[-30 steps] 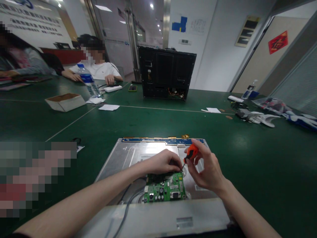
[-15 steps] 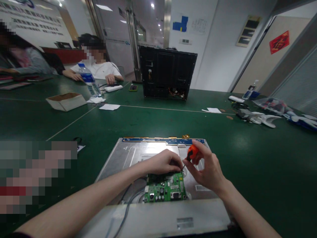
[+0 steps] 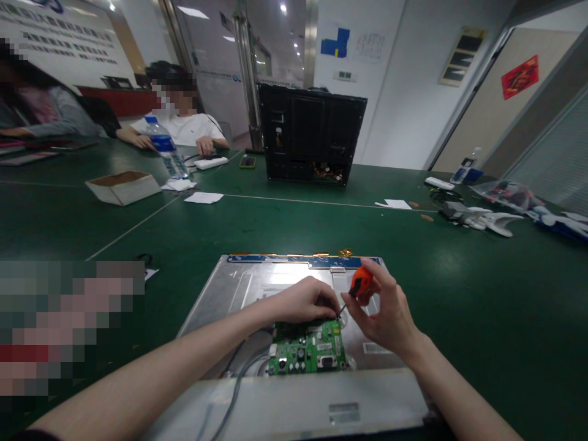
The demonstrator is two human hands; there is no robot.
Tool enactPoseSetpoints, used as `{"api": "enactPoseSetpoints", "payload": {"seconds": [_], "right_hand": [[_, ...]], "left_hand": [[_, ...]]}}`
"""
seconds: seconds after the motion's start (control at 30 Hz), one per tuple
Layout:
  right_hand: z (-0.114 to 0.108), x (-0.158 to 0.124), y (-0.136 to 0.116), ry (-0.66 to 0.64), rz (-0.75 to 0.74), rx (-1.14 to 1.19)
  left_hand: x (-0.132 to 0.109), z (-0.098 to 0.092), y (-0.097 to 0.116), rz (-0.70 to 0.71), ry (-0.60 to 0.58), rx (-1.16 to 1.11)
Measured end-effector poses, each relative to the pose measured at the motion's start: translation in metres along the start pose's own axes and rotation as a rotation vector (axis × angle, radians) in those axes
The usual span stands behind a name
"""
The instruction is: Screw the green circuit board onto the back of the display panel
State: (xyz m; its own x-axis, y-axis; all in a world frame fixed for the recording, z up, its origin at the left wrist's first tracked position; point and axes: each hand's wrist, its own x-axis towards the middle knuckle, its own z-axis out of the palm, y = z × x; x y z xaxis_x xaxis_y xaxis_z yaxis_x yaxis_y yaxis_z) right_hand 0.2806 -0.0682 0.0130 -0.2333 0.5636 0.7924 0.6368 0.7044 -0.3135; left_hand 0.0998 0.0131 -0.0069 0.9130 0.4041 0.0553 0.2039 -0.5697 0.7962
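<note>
A silver monitor panel lies back-up on the green table, with a green circuit board on it near me. My left hand rests curled on the board's far edge, fingertips pinched at its top right corner. My right hand grips a small orange-handled screwdriver, whose tip points down-left at that same corner. A grey cable runs from the board toward me.
A black monitor housing stands upright at the table's far side. A cardboard box, water bottle and papers lie at the left, where two people sit. White plastic parts and cables lie at the right.
My right hand has turned slightly around the screwdriver, and the orange handle has shifted a little to the right. My left hand stays on the board.
</note>
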Motion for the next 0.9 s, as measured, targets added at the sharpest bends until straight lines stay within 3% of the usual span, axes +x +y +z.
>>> {"api": "enactPoseSetpoints", "payload": {"seconds": [0.17, 0.4, 0.9], "right_hand": [[-0.0016, 0.0017, -0.0012, -0.018, -0.037, 0.001], [-0.0007, -0.0017, 0.0004, -0.060, 0.032, 0.080], [0.0035, -0.0056, 0.0028, 0.062, 0.020, 0.018]], "left_hand": [[-0.0002, 0.0006, -0.0007, 0.003, 0.009, -0.016], [-0.0003, 0.0013, -0.0009, 0.003, -0.003, -0.026], [-0.0023, 0.0002, 0.0064, -0.025, 0.014, -0.041]]}}
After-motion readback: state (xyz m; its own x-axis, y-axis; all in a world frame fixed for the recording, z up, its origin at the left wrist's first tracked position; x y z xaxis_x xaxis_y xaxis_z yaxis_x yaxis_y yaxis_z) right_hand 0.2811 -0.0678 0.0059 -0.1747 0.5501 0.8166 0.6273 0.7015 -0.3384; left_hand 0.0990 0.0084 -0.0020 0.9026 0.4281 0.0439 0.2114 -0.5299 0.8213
